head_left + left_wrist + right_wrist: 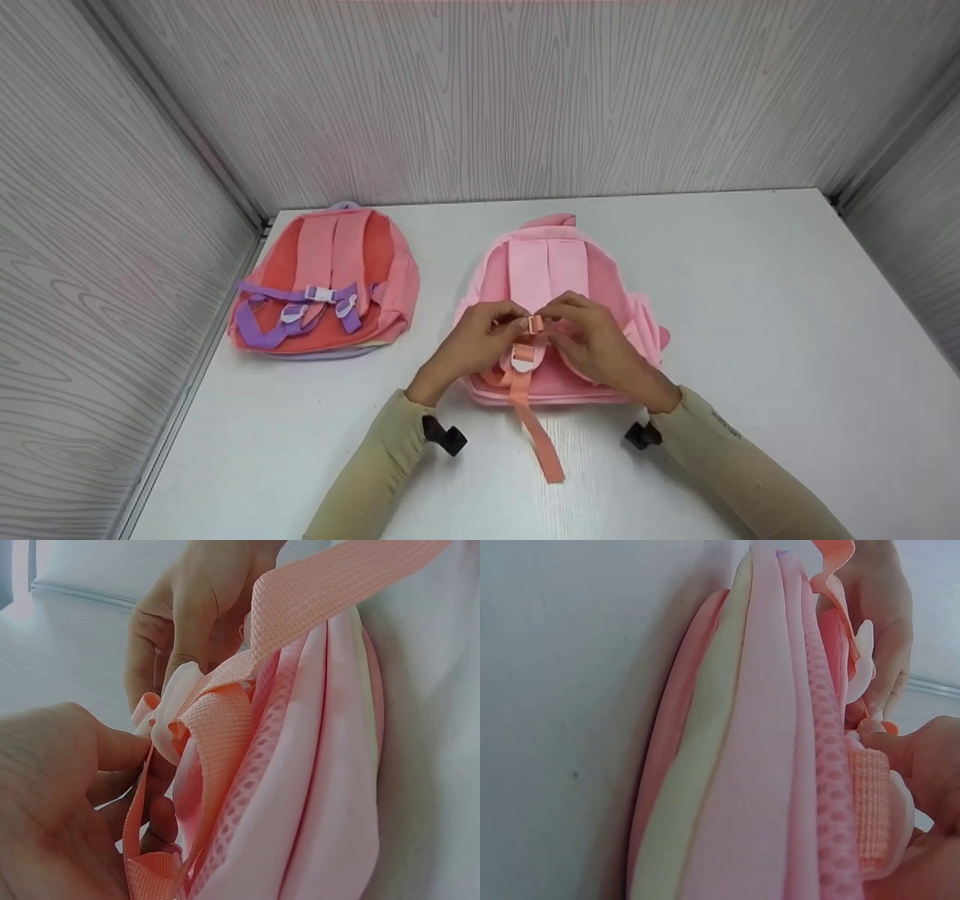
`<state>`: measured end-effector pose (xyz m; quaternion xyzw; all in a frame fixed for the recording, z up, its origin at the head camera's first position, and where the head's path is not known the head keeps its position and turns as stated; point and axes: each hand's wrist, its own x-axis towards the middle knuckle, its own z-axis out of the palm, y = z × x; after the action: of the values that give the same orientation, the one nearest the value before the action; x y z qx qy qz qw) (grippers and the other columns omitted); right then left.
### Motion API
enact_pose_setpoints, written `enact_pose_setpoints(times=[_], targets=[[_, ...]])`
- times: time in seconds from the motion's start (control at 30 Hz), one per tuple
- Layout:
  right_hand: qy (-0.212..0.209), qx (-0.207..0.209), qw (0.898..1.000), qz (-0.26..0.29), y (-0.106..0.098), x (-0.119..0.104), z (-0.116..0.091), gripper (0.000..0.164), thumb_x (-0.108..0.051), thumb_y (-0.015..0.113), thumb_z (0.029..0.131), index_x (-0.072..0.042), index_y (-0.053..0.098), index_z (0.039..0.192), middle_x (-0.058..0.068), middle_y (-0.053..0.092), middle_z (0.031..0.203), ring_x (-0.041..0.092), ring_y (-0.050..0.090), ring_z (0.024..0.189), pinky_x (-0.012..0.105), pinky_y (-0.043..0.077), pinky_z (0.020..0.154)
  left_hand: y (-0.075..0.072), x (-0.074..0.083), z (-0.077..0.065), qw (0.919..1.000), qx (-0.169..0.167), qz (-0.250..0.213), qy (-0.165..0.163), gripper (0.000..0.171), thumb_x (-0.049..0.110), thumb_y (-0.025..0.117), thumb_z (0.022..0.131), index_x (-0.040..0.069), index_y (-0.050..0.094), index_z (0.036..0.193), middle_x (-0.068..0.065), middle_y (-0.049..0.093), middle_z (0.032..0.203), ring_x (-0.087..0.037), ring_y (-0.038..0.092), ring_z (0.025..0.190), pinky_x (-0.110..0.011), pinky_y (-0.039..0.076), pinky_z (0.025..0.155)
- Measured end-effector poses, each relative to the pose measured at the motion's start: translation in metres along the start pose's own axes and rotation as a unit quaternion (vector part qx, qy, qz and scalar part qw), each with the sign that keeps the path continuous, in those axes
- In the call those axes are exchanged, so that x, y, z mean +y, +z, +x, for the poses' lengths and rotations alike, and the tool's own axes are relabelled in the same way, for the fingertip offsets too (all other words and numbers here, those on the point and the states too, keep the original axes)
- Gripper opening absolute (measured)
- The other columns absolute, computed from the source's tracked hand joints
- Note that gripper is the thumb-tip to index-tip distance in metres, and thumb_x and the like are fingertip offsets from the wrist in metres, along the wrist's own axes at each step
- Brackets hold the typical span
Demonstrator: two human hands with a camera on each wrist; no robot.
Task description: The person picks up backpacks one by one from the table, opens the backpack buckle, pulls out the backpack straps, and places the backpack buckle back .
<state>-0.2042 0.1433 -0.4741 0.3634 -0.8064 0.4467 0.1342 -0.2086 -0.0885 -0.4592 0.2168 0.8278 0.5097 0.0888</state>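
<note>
A pink backpack (495, 277) lies with its straps and mesh back panel (262, 735) facing up. Over its lower middle, my left hand (484, 337) and right hand (592, 341) meet at a small buckle (534, 325) threaded with orange webbing. Thumb and fingers of the left hand pinch the buckle's left side, while the right hand pinches its webbing from the other side. Just below sits a white strap adjuster (523, 358), also seen in the left wrist view. From it an orange strap (537, 431) trails past the bag's lower edge onto the table. The fingertips partly hide the buckle.
To the left lies a second backpack (390, 300), coral and pink, its purple straps (259, 330) and white buckles on top. Both rest on a white table (750, 337) enclosed by wood-grain panels (480, 97) at the back and sides.
</note>
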Motion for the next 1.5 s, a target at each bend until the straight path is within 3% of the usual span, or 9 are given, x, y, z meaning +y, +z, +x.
enact_pose_setpoints(times=[0.17,0.37,0.63,0.8,0.9,1.23,1.5], targets=[[-0.001,0.001,1.0,-0.005,0.001,0.001,0.0,0.026,0.003,0.076,0.095,-0.007,0.079,0.118,0.005,0.074,0.108,0.023,0.07,0.102,0.041,0.06,0.088,-0.002,0.0,-0.001,0.9999,-0.004,0.002,-0.01,0.019,0.018,0.06,0.109,0.011,0.077,0.117,-0.002,0.077,0.11,-0.011,0.068,0.091,-0.027,0.057,0.075],[0.012,0.0,1.0,-0.013,-0.001,-0.001,0.001,0.025,0.002,0.076,0.095,-0.008,0.08,0.117,0.004,0.074,0.108,0.02,0.069,0.102,0.037,0.06,0.089,-0.007,0.0,-0.002,0.9997,-0.003,0.021,-0.01,0.017,0.018,0.062,0.109,0.011,0.076,0.115,-0.001,0.075,0.109,-0.013,0.064,0.096,-0.032,0.054,0.089],[0.016,-0.003,1.0,-0.013,-0.002,-0.002,0.001,0.025,0.002,0.077,0.095,-0.008,0.079,0.118,0.005,0.074,0.109,0.02,0.069,0.104,0.038,0.06,0.092,-0.003,0.0,-0.002,0.9998,0.008,0.013,-0.013,0.015,0.016,0.061,0.109,0.012,0.075,0.113,-0.001,0.073,0.109,-0.015,0.063,0.098,-0.032,0.052,0.09],[0.011,-0.001,1.0,-0.008,-0.001,-0.002,0.001,0.025,0.0,0.079,0.094,-0.008,0.079,0.118,0.004,0.074,0.109,0.022,0.07,0.105,0.041,0.061,0.093,0.001,0.001,-0.002,0.9998,0.014,0.009,-0.01,0.016,0.016,0.06,0.109,0.011,0.075,0.113,-0.002,0.071,0.104,-0.013,0.063,0.086,-0.025,0.053,0.067],[0.006,0.001,1.0,-0.006,0.0,-0.002,0.001,0.025,-0.002,0.08,0.094,-0.008,0.079,0.118,0.004,0.074,0.108,0.023,0.07,0.104,0.041,0.061,0.092,0.003,0.001,-0.001,0.9999,0.015,0.004,-0.007,0.018,0.015,0.059,0.109,0.012,0.076,0.114,-0.002,0.073,0.104,-0.012,0.064,0.084,-0.024,0.053,0.061],[0.004,0.008,1.0,-0.004,0.0,-0.003,0.001,0.019,-0.002,0.079,0.095,-0.007,0.08,0.113,0.005,0.072,0.105,0.022,0.07,0.1,0.039,0.061,0.088,-0.005,-0.002,-0.001,0.9996,0.009,0.024,0.006,0.017,0.02,0.063,0.108,0.014,0.078,0.114,0.002,0.075,0.105,-0.013,0.062,0.09,-0.031,0.051,0.081],[0.012,0.007,1.0,0.0,0.0,-0.002,0.001,0.019,-0.004,0.08,0.094,-0.006,0.08,0.113,0.005,0.072,0.104,0.024,0.071,0.099,0.044,0.062,0.09,-0.009,-0.004,0.0,0.9996,0.005,0.028,0.006,0.017,0.019,0.065,0.107,0.012,0.078,0.115,0.0,0.075,0.108,-0.014,0.062,0.094,-0.032,0.052,0.087]])
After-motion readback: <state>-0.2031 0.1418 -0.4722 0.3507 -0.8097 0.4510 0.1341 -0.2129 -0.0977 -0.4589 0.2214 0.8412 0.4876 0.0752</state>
